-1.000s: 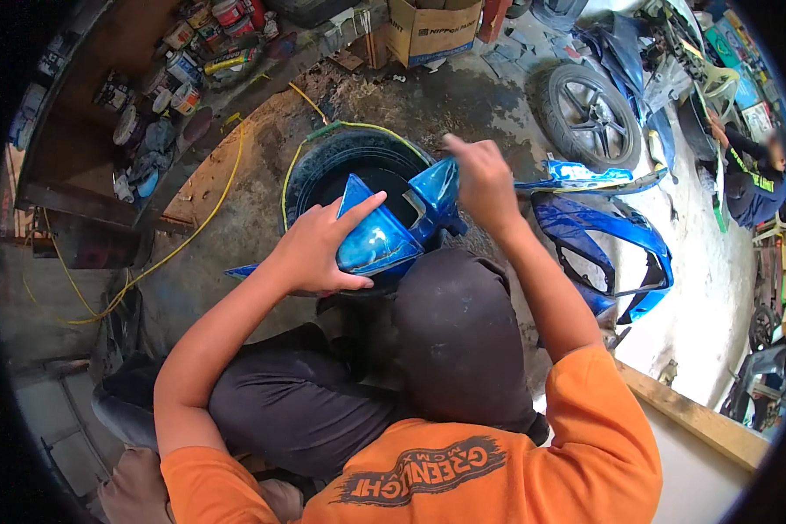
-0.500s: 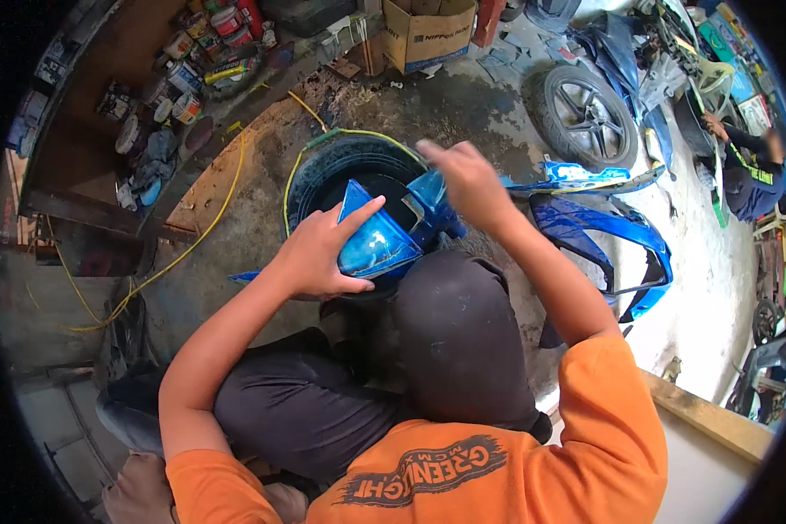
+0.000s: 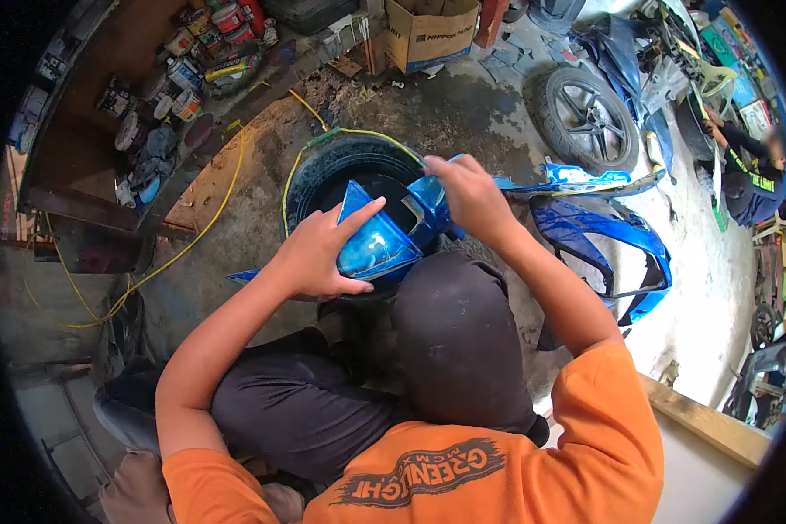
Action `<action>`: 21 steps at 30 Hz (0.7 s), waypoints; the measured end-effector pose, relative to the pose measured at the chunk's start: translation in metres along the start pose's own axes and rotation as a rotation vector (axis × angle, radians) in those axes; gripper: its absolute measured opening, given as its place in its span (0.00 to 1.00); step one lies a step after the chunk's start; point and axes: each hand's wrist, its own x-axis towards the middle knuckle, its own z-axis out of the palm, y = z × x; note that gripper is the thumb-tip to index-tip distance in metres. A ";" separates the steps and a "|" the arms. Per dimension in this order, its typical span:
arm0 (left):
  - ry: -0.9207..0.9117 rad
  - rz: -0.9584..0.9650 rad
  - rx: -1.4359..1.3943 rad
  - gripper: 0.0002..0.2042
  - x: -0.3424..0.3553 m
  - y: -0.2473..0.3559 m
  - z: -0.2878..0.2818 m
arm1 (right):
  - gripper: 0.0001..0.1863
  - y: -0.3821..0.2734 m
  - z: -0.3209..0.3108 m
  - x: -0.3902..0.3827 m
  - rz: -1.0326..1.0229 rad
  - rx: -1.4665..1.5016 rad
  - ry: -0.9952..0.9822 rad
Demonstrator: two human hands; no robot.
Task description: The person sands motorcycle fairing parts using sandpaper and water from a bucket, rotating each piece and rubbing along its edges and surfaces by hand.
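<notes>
A glossy blue motorcycle fairing panel point(image 3: 377, 243) lies tilted over a dark bucket point(image 3: 301, 188) with liquid in it. My left hand point(image 3: 319, 253) grips the panel's near left side, thumb and forefinger spread along its face. At the panel's right part, my right hand point(image 3: 470, 194) is closed, fingers curled and pressed together. Whatever those fingers hold, if anything, is hidden. My raised knee point(image 3: 463, 332) is just below the panel.
Beside me on the right are another blue fairing point(image 3: 642, 279) and a wheel with a tyre point(image 3: 585, 118). A yellow hose point(image 3: 223, 205) curves along the left floor. Paint cans point(image 3: 186, 106) crowd a shelf, a cardboard box point(image 3: 432, 35) stands behind, and a co-worker point(image 3: 751, 179) crouches far right.
My right hand has come down slightly toward the panel, and its fingertips look less smeared. The left hand and panel stay in place. The co-worker's arm and body have shifted.
</notes>
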 end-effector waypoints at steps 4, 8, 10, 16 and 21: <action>0.013 0.004 0.004 0.65 0.001 0.001 0.000 | 0.21 0.003 0.002 -0.002 0.069 -0.025 -0.005; -0.008 -0.023 0.020 0.65 0.001 0.003 -0.002 | 0.22 -0.016 0.015 -0.004 0.015 0.040 0.018; 0.002 -0.015 0.011 0.65 0.000 0.001 0.000 | 0.23 -0.022 0.017 -0.001 -0.072 0.050 -0.036; -0.020 -0.047 0.024 0.65 0.001 0.003 -0.003 | 0.17 -0.017 0.015 0.004 0.014 0.009 0.001; 0.044 0.023 0.014 0.65 -0.001 -0.002 0.000 | 0.14 -0.013 0.004 0.008 0.092 -0.012 -0.018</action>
